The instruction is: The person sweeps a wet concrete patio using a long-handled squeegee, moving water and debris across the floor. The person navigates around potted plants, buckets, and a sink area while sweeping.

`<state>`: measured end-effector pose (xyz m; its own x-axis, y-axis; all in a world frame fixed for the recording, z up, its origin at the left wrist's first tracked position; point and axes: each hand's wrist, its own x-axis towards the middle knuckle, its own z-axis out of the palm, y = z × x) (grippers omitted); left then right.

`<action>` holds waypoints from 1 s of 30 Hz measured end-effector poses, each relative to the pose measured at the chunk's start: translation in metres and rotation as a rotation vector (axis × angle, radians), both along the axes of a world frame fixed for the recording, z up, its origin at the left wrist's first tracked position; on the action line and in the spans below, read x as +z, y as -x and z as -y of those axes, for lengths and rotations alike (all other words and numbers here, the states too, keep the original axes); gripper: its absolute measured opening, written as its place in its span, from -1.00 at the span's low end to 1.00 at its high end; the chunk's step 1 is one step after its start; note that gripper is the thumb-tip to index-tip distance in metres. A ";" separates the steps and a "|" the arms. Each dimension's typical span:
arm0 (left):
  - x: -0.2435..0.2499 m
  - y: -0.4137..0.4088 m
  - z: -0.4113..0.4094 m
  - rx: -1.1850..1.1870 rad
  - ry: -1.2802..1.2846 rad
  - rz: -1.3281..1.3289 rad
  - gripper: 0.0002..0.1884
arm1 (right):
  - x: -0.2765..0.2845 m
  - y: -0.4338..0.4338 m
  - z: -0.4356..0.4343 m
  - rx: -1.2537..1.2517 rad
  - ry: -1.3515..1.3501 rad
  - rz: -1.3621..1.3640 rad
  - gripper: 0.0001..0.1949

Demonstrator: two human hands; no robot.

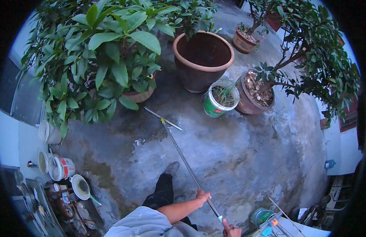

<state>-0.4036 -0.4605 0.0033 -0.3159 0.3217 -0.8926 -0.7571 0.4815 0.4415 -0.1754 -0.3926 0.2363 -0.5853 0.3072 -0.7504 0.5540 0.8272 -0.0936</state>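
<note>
A floor squeegee with a long metal pole [186, 161] slants across the view before me. Partway down the pole, my left hand [203, 196] is wrapped around it. My right hand [232, 230] holds the pole's near end, just by a pale grip [220, 218]. The squeegee's straight bar [171, 123] is at the far end, low over or on the wet concrete floor [230, 148]; contact cannot be made out. Something yellow [162, 120] sits at the joint of pole and bar. My shoe [172, 168] is left of the pole.
Leafy potted shrubs [111, 62] stand ahead on the left. A large dark pot [197, 78], a green-and-white bucket of grassy plants [218, 102] and a tilted potted tree [257, 89] stand ahead. Pails [67, 168] and a long-handled scoop [80, 186] are at left; a green bucket [261, 216] is lower right.
</note>
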 end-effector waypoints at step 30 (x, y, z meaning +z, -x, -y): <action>-0.004 -0.074 0.096 -0.213 0.145 0.114 -0.65 | 0.033 -0.107 0.079 -0.483 0.168 -0.155 -0.74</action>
